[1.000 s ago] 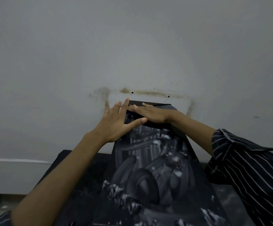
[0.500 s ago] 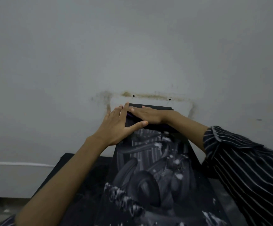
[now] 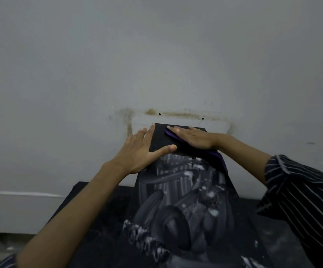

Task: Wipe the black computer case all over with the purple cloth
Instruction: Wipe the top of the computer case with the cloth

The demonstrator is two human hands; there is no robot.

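Observation:
The black computer case point(image 3: 183, 209) stands upright on a dark table, its near side panel covered in a grey printed picture. My right hand point(image 3: 192, 137) lies flat on the case's top with straight fingers, pressing the purple cloth point(image 3: 217, 157) down; the cloth shows at my fingertips and hangs over the top's right edge. My left hand point(image 3: 143, 151) rests flat against the case's upper left corner, fingers up the left side and thumb across the front.
A grey wall point(image 3: 156, 55) with brown stain marks and two small holes rises close behind the case. The dark table point(image 3: 98, 213) carries the case; its left edge drops to a lighter floor at the lower left.
My right hand has slid to the right along the top with the cloth, away from my left hand. More of the black top shows between them. The left hand stays at the corner.

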